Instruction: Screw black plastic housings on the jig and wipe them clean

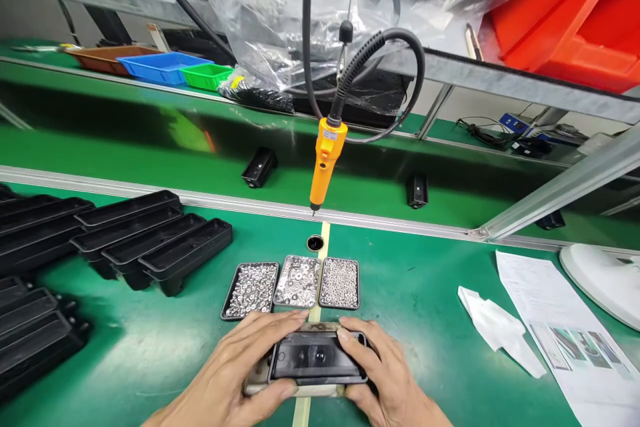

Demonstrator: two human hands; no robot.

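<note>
Near the front of the green bench, a black rectangular plastic housing (320,357) sits in a worn metal block (260,381), its hollow side facing up. My left hand (235,363) grips the left end, thumb along the near edge and fingers over the far edge. Around the right end, my right hand (383,370) is closed, with a finger on the housing's rim. Just beyond are a tray of small metal hardware (250,290), a tray of washers (299,280) and a tray of small nuts or rings (340,282). An orange electric screwdriver (327,160) hangs above them, tip down.
Rows of black housings (187,257) lie at left. A white paper scrap (500,330) and a printed sheet (575,347) lie at right. A metal post (560,177) slants upward there. A red bin (560,7) stands on the shelf. Blue tray (163,67) is behind.
</note>
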